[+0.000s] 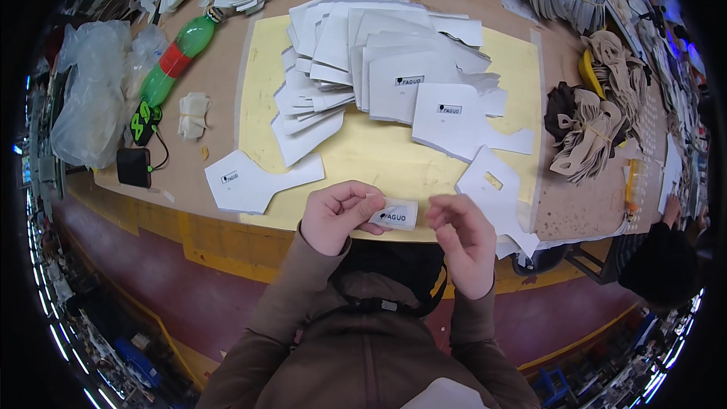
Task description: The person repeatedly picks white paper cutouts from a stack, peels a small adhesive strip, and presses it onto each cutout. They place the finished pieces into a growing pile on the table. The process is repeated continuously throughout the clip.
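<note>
Between the thumb and fingers of my left hand is a small white label with dark print, held over the front edge of the table. My right hand hovers just right of the label, apart from it, fingers loosely bent and nothing visible in them. A white cut piece with a rectangular window lies beside that hand. Left of my left hand rests a white cut piece with a printed label on it. A similar labelled piece lies at the front of a fanned pile of white pieces.
A yellow sheet covers the middle of the brown tabletop. At left are a green bottle, plastic bags, a black phone and a tied white bundle. Beige bundled pieces sit at right; a person is beyond.
</note>
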